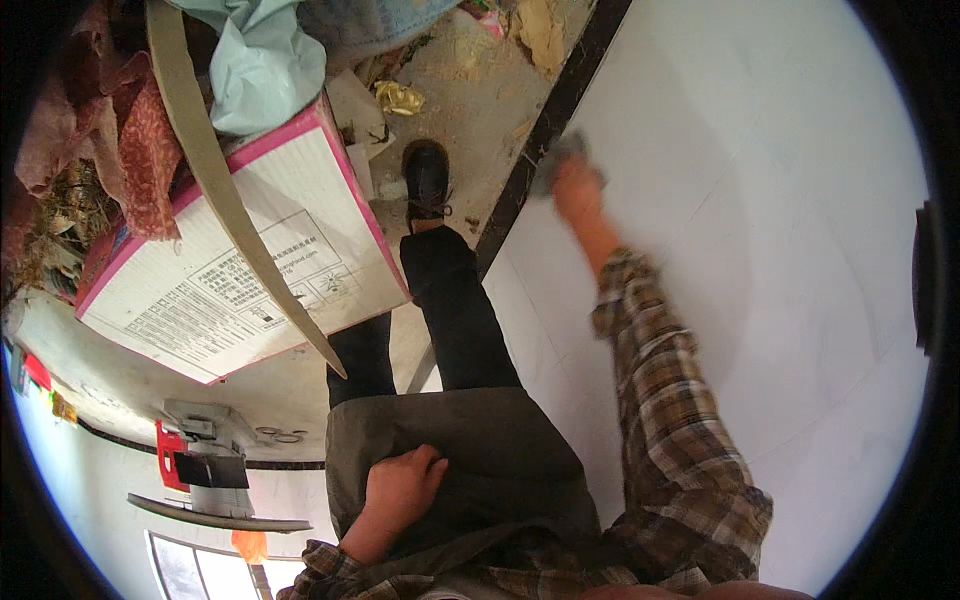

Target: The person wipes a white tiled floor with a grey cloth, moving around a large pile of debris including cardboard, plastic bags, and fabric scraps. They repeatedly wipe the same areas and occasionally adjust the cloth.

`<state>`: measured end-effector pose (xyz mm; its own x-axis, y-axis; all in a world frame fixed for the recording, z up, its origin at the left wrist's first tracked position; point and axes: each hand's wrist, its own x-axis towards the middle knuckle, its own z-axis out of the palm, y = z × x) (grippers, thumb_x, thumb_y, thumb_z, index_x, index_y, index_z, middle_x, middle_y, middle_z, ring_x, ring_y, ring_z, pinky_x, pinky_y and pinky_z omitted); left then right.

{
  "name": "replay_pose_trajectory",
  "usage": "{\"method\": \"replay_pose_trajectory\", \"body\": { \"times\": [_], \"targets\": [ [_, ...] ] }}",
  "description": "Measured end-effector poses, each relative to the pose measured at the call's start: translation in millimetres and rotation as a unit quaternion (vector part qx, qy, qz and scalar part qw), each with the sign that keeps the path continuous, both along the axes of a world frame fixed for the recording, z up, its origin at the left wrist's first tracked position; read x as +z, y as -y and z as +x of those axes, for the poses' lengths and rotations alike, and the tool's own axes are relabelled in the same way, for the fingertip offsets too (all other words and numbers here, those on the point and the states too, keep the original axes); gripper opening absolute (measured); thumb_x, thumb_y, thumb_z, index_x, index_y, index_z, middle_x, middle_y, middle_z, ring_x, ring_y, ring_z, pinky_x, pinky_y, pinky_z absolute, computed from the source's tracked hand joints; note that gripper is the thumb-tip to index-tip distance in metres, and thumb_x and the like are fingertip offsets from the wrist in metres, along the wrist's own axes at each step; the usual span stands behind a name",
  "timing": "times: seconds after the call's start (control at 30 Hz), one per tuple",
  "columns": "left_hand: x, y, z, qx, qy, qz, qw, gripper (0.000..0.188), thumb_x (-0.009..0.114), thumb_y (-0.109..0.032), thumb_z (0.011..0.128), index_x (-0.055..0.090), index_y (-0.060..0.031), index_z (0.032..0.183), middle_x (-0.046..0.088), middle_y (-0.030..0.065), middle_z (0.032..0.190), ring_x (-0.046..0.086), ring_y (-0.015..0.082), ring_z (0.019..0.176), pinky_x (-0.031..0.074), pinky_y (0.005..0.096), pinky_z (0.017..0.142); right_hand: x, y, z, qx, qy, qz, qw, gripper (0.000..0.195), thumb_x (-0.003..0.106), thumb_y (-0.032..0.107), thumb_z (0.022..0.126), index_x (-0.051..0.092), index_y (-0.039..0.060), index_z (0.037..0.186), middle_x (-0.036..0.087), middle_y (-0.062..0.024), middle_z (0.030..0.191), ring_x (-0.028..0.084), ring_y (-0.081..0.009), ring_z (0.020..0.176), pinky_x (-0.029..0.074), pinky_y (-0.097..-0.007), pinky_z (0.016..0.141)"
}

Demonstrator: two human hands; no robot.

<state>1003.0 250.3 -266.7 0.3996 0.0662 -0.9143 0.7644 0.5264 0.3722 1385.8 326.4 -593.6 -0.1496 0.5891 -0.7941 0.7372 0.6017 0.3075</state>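
My right hand (579, 187) is stretched out at the upper middle, closed around a blurred dark grey cloth or pad (562, 157). It is against the white tiled wall (720, 187), close to the dark baseboard (517, 187). My left hand (405, 484) rests loosely on the dark apron (480, 442) over my lap, with its fingers curled. Whether anything is under those fingers cannot be seen.
A white carton with pink edges (337, 187) stands left of my legs, with a long curved strip (225, 195) across it. Red patterned cloth (146, 165) and a pale plastic bag (262, 67) lie beyond. Crumpled gold wrapper (399, 98) and debris litter the floor near my black shoe (426, 176).
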Motion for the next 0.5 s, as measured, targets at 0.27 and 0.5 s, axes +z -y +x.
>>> {"method": "replay_pose_trajectory", "body": {
  "times": [0.27,0.5],
  "targets": [
    [-5,4,1,0.023,-0.019,0.021,0.999,0.017,0.056,-0.026,0.079,0.056,-0.0093,0.080,0.060,0.0097,0.067,0.059,0.0285,0.059,0.046,0.0375,0.051,87,-335,86,0.131,0.087,0.387,0.908,0.034,0.044,0.018,0.081,0.050,0.0133,0.115,0.046,-0.0094,0.122,0.041,-0.0244,0.113,0.027,-0.0417,0.098],
    [-12,-15,7,0.037,-0.042,-0.005,0.998,0.016,0.056,-0.026,0.079,0.057,-0.0098,0.081,0.061,0.0099,0.068,0.059,0.0276,0.060,0.047,0.0366,0.052,-4,-273,50,0.053,0.045,0.209,0.975,0.021,0.046,0.013,0.080,0.061,0.0064,0.091,0.054,-0.0097,0.101,0.048,-0.0246,0.098,0.035,-0.0367,0.089]
  ]
}}
